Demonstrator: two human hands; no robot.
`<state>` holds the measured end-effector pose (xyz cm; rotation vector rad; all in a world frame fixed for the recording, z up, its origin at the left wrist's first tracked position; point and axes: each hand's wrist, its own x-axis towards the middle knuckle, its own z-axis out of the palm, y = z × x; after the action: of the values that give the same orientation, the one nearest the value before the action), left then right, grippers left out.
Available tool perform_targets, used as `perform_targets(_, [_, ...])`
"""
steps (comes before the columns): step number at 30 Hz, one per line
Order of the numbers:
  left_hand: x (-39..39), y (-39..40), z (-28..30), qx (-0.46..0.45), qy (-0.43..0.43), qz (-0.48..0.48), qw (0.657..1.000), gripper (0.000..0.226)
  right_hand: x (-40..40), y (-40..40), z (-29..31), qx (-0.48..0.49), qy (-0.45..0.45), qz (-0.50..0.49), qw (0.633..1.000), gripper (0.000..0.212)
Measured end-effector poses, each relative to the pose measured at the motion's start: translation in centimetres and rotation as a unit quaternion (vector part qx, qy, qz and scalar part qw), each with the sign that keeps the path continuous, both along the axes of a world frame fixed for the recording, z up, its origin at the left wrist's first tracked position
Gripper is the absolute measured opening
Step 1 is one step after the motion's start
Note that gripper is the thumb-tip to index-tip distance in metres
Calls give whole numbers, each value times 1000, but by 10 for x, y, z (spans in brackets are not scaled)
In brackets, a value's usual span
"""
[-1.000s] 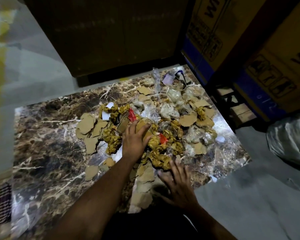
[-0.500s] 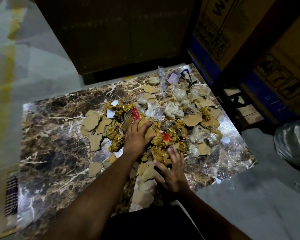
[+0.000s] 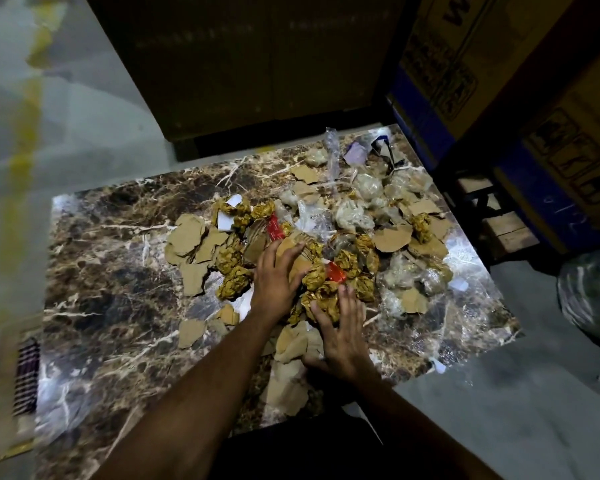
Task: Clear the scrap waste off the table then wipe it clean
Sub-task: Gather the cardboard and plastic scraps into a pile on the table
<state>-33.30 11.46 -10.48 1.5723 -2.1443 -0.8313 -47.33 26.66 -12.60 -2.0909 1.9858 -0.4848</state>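
Marble-patterned and dark brown, the table (image 3: 94,271) is carrying a broad heap of scrap waste (image 3: 326,244) that is spreading from its middle toward the far right corner and right edge. The heap is mixing torn cardboard pieces (image 3: 187,233), crumpled gold foil wads (image 3: 234,285), clear plastic wrap (image 3: 406,275) and a couple of red wrappers (image 3: 276,228). More cardboard is trailing down to the near edge, between the two forearms.

The left hand (image 3: 274,282) is lying flat on the middle of the heap, fingers straight and slightly spread, pressing on cardboard and foil. The right hand (image 3: 340,334) is resting just beside it, nearer the near edge, fingers spread over a gold wad and cardboard; neither hand is pinching anything that I can make out. The two hands are looking set to rake the scraps together, though that is a judgement.

The task is looking barely begun. Nearly all the waste is sitting on the table, and loose pieces are lying apart toward the left of the heap and along the right edge. No cloth is showing, so wiping is not yet under way. A bulging plastic bag (image 3: 589,292) is sitting on the floor beyond the right edge, and large cardboard boxes (image 3: 499,64) are standing past the far right corner.
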Motion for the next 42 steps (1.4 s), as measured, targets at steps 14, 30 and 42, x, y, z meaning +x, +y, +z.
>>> perform_targets(14, [23,-11,1,75,111,-22,991,42,11,-90,40,63,40,87,993,113])
perform_targets(30, [47,-12,19,204,153,17,967,67,27,-132,72,221,120,86,964,118])
perform_targets(42, [121,132,16,131,-90,193,968,151,27,-130,71,210,122,84,966,114])
